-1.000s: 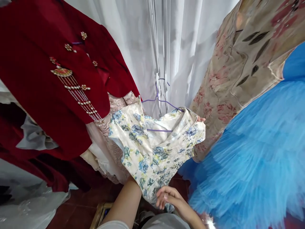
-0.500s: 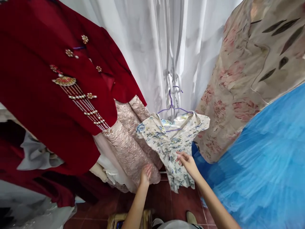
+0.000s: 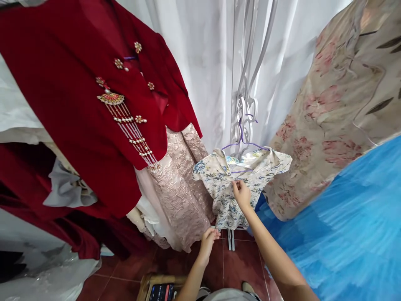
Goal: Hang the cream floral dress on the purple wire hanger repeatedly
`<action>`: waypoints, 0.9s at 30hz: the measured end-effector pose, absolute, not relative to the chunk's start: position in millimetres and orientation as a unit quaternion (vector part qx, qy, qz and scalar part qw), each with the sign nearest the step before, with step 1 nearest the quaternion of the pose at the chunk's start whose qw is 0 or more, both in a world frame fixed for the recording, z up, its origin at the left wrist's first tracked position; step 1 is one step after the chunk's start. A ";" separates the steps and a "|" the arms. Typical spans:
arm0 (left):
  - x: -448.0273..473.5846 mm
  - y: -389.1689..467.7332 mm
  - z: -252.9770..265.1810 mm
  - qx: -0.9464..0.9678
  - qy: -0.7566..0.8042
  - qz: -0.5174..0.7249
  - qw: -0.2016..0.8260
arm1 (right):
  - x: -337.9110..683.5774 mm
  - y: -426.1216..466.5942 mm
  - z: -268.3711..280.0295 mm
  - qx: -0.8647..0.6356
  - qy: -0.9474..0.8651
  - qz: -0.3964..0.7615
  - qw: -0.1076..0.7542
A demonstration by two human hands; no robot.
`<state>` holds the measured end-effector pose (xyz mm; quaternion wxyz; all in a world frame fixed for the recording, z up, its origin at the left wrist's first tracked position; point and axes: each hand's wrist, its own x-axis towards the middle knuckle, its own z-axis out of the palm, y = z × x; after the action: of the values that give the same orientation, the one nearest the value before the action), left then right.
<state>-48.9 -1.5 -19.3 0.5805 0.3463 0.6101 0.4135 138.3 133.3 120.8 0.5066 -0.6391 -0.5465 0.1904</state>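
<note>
A white floral blouse [image 3: 227, 205] with blue and yellow flowers hangs on a purple hanger [image 3: 241, 138] in front of me. My right hand [image 3: 242, 194] pinches the blouse's front just below the crossed V-neck. Lower down, my left hand [image 3: 208, 242] is closed at the lower left corner of the hem, its fingertips on the edge of the cloth. The hanger's hook is on a white curled metal stand [image 3: 246, 104].
To the left hang a dark red jacket [image 3: 78, 104] with beaded brooches and a pink brocade skirt [image 3: 178, 200]. On the right are a beige flowered garment [image 3: 326, 113] and blue tulle [image 3: 338, 217]. A phone [image 3: 161, 292] lies on a wooden stool [image 3: 144, 284] below.
My right hand has risen from the blouse's middle to its neckline. My left hand has moved right and down, from beside the brocade skirt to the blouse's hem. The view has shifted left.
</note>
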 end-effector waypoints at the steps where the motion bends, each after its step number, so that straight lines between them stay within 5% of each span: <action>1: -43.1 5.9 -7.5 0.379 0.595 0.440 0.555 | 139.5 129.5 121.4 -0.628 -0.548 0.213 0.511; 10: 45.5 73.4 103.1 0.613 0.510 0.551 0.247 | 153.9 58.2 142.8 -0.482 -0.495 0.449 0.567; 16: 62.0 55.7 117.2 0.652 0.498 0.535 0.202 | 170.4 67.2 192.2 -0.445 -0.410 0.552 0.573; 27: 20.0 16.6 119.5 0.662 0.523 0.508 0.177 | 143.6 108.5 301.5 -0.369 -0.419 0.526 0.641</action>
<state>20.0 16.6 119.5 0.1767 0.6617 0.5228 0.5076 143.6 108.5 301.5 0.6413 -0.3688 -0.4195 0.5261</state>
